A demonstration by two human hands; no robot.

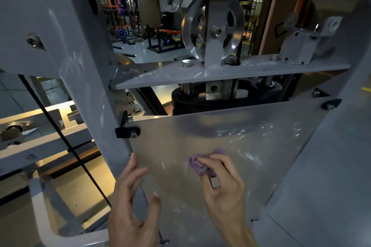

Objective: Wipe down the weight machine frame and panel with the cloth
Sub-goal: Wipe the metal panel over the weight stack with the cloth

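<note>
A translucent panel (236,146) fills the lower middle of the grey weight machine frame (84,70). My right hand (222,188) presses a bunched purple cloth (200,164) against the panel near its centre. Wet smears shine on the panel above and to the right of the cloth. My left hand (132,202) has its fingers spread, with the fingertips resting on the panel's left edge beside the frame's upright; it holds nothing.
Above the panel sits a grey shelf plate (220,75) with a steel pulley (212,30) and bolts. A black cable (66,140) runs diagonally at left. Black clips (126,131) hold the panel corners. Gym racks stand in the background.
</note>
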